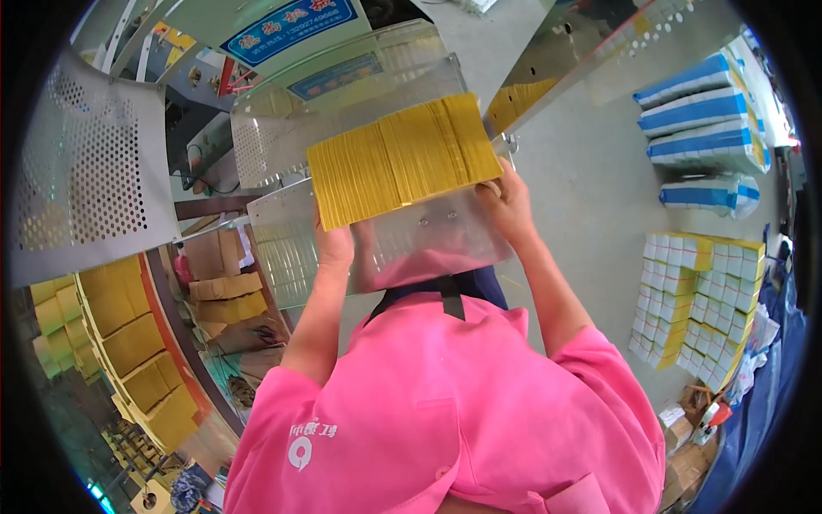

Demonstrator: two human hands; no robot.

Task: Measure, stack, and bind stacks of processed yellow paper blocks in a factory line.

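Note:
Between my two hands is a long stack of yellow paper pieces (402, 163), packed face to face with their edges upward. It lies over a shiny metal tray (428, 240) of a machine. My left hand (335, 244) grips the stack's near left end, with its fingers partly hidden beneath. At the right end my right hand (507, 204) is closed on the stack, thumb on the near side. A clear plastic guard (257, 141) stands just beyond the stack.
A perforated metal panel (94, 163) rises at the left, above yellow stacks (128, 334) on a rack. On the floor at right are blue-and-white wrapped bundles (698, 116) and a block of white-and-yellow bundles (698, 300). A metal plate (591, 68) slants at upper right.

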